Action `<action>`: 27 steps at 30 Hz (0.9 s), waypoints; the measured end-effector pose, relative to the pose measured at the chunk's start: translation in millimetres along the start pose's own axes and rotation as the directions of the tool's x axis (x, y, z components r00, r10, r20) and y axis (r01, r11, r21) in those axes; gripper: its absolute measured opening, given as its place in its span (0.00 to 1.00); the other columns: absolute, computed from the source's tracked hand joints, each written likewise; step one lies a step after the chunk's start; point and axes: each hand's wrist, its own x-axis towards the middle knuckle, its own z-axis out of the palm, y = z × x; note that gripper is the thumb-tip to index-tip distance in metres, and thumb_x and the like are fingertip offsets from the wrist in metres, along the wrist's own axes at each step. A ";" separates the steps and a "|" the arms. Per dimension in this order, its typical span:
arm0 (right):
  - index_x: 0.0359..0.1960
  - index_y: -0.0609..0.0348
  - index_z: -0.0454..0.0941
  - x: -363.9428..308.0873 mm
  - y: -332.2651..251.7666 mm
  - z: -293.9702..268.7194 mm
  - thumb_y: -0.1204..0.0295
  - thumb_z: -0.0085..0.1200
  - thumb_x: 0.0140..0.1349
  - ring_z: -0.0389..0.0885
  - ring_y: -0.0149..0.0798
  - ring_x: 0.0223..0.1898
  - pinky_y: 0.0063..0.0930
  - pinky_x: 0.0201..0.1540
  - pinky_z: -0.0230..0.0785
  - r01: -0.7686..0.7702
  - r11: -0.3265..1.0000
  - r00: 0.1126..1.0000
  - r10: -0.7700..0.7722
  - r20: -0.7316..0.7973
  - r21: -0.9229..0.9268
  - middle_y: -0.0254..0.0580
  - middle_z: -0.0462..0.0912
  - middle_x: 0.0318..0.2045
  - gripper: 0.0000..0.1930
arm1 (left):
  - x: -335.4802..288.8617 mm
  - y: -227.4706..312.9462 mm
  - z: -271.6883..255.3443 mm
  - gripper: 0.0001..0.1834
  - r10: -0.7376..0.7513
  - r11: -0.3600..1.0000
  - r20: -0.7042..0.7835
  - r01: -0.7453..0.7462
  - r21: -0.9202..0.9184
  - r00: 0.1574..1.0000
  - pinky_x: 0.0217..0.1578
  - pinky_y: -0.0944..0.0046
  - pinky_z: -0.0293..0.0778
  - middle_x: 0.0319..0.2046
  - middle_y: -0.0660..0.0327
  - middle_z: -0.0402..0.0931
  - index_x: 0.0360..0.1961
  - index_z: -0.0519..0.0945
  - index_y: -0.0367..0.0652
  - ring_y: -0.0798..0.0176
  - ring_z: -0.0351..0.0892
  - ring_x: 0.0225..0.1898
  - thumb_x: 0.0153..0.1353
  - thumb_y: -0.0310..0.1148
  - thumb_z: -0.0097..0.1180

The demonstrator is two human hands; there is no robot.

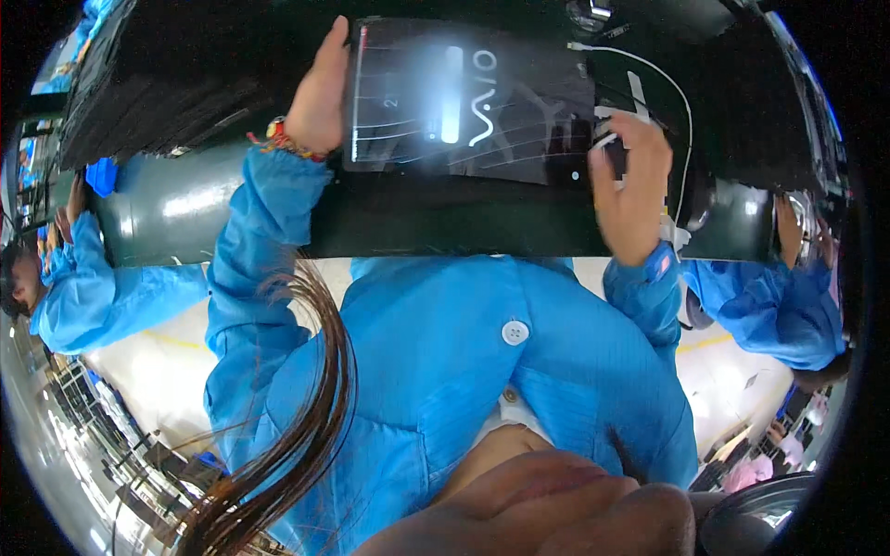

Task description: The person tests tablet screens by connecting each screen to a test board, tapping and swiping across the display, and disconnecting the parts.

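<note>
A dark tablet-like device point(538, 111) lies flat on the dark work table, its glossy screen lit with a white bar, white lettering and a bright glare. My left hand point(320, 97) rests along the tablet's left edge, fingers stretched out straight and touching or nearly touching its side. Beside the right edge is my right hand point(640, 176), thumb and fingers curved and apart. A small white bit shows between those fingertips; whether they touch it I cannot tell. Past the right hand loops a white cable point(688, 102), its plug end lying near the tablet's far right corner.
Small metal and dark parts point(589, 14) lie at the table's far side. The green-black table point(464, 222) ends in front of my body. Co-workers in blue sit close by at left point(120, 296) and right point(769, 310). A blue object point(102, 176) stands on the left.
</note>
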 end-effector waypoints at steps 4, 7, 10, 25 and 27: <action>0.46 0.60 0.68 -5.8 -35.3 19.3 0.56 0.61 0.52 0.56 0.60 0.60 0.56 0.62 0.45 -0.001 1.000 0.991 -0.001 0.131 0.016 0.54 0.63 0.60 0.27 | 17.5 -16.3 -11.1 0.33 0.029 0.999 -0.101 -0.028 0.016 0.994 0.36 0.62 0.75 0.32 0.58 0.80 0.41 0.77 0.39 0.61 0.78 0.34 0.63 0.61 0.39; 0.43 0.59 0.68 -0.3 -54.3 33.8 0.52 0.60 0.50 0.53 0.60 0.63 0.59 0.65 0.40 0.029 0.999 0.991 -0.033 0.129 0.031 0.55 0.63 0.59 0.27 | 17.5 -20.5 -14.9 0.35 0.034 0.999 -0.069 -0.033 0.005 0.997 0.35 0.62 0.74 0.30 0.58 0.79 0.39 0.77 0.39 0.63 0.78 0.32 0.62 0.64 0.39; 0.40 0.59 0.69 8.1 -65.7 36.2 0.52 0.60 0.51 0.53 0.59 0.64 0.60 0.65 0.38 0.120 0.985 0.969 -0.143 0.199 0.123 0.54 0.64 0.59 0.25 | 14.7 -19.5 -14.9 0.40 0.076 0.985 -0.045 -0.068 0.159 0.996 0.45 0.57 0.77 0.49 0.47 0.75 0.57 0.68 0.35 0.53 0.79 0.45 0.65 0.63 0.26; 0.26 0.56 0.72 4.2 -89.8 44.8 0.67 0.57 0.53 0.61 0.48 0.62 0.54 0.66 0.45 0.355 0.896 0.888 -0.413 0.203 0.267 0.37 0.77 0.48 0.08 | 12.8 -23.3 -13.5 0.34 0.141 0.987 0.038 -0.137 -0.085 0.989 0.43 0.58 0.78 0.41 0.51 0.79 0.50 0.74 0.36 0.56 0.81 0.39 0.67 0.57 0.32; 0.26 0.56 0.72 4.1 -92.3 46.9 0.67 0.57 0.53 0.61 0.48 0.62 0.54 0.66 0.45 0.364 0.897 0.888 -0.416 0.195 0.252 0.37 0.77 0.48 0.09 | 15.6 -23.9 -15.9 0.33 0.145 0.983 0.072 -0.136 -0.125 0.987 0.43 0.58 0.78 0.41 0.51 0.80 0.50 0.74 0.36 0.56 0.81 0.39 0.67 0.57 0.33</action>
